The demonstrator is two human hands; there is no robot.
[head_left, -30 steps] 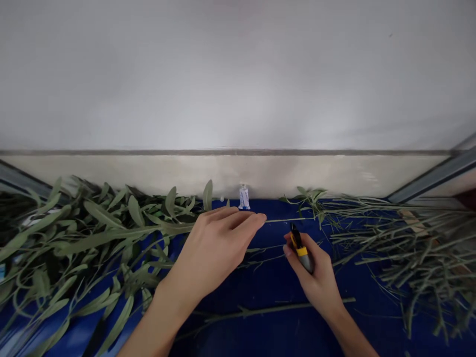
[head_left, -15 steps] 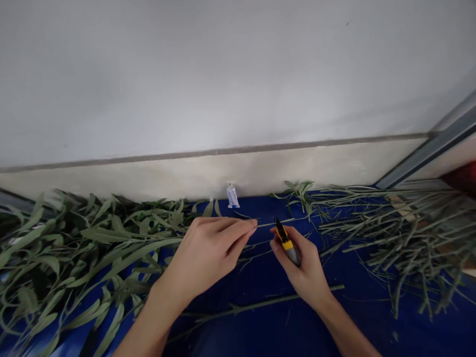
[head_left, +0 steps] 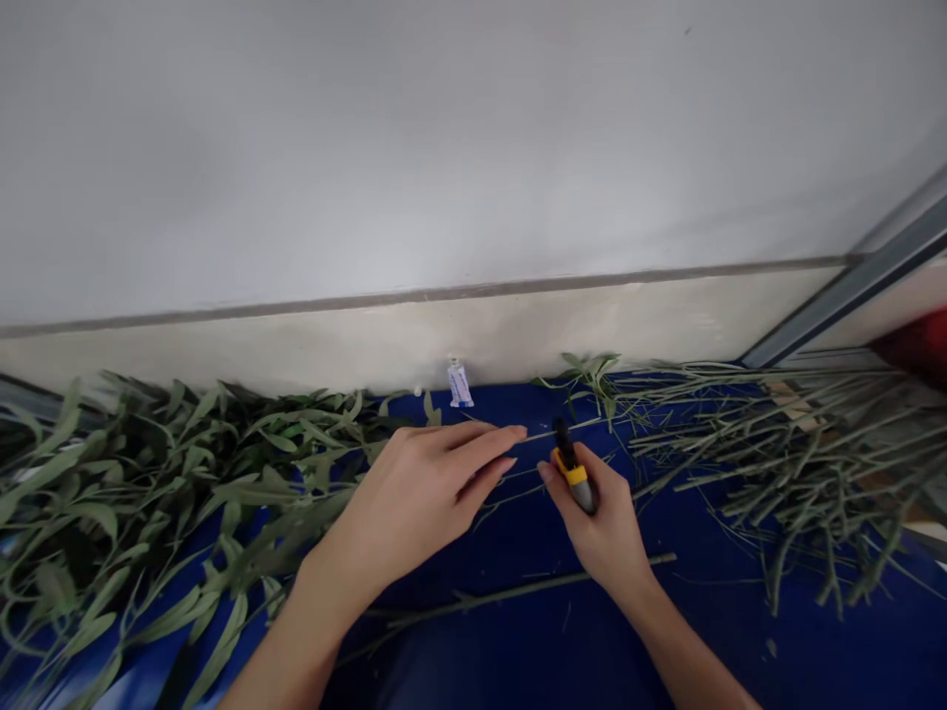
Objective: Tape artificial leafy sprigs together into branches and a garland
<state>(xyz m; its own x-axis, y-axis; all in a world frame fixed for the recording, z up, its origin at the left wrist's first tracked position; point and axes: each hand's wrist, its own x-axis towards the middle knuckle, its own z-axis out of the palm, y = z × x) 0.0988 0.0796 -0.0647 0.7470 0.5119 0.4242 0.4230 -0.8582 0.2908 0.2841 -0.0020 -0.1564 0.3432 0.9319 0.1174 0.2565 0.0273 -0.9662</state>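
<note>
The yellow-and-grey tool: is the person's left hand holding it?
No, the yellow-and-grey tool is gripped in the right hand.

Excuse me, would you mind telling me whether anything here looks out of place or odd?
One small thing: a white-and-blue tube stands upright against the base of the wall, alone at the back edge of the blue sheet, apart from the leafy branches and stripped stems. Otherwise, nothing stands out.
</note>
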